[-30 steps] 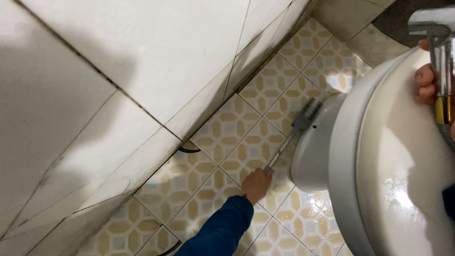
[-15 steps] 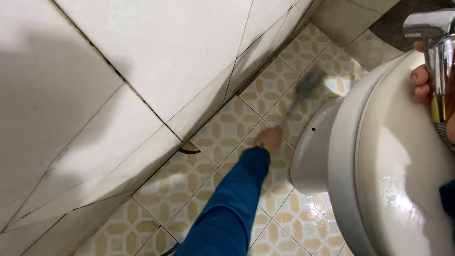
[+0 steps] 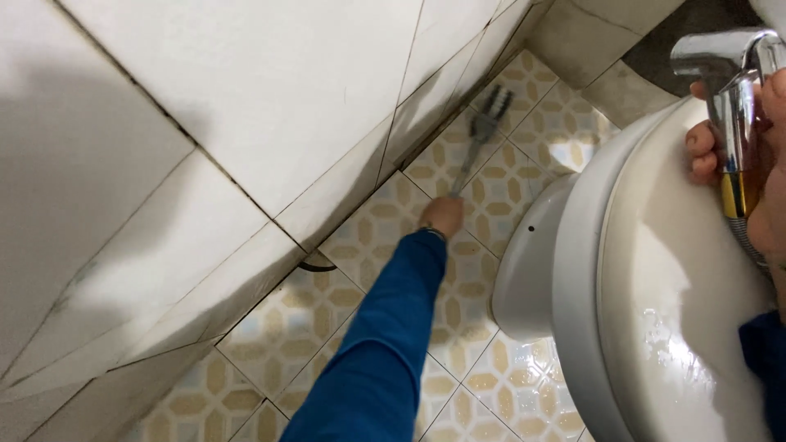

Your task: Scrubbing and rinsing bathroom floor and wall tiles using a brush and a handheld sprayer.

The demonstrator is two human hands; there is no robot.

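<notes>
the left hand (image 3: 442,215), at the end of a blue sleeve (image 3: 385,344), is gripping the thin handle of a long grey scrubbing brush (image 3: 479,135), fingers closed around it. the brush head is resting on the yellow-and-white patterned floor tiles (image 3: 385,221), close to the foot of the white tiled wall (image 3: 246,98) near the far corner. the right hand (image 3: 749,164) is wrapping around a shiny chrome spray nozzle (image 3: 729,74) over the wet white ceramic toilet (image 3: 647,286).

Brush (image 3: 485,129) on the floor (image 3: 385,221) between wall (image 3: 246,98) and toilet (image 3: 622,286).
</notes>
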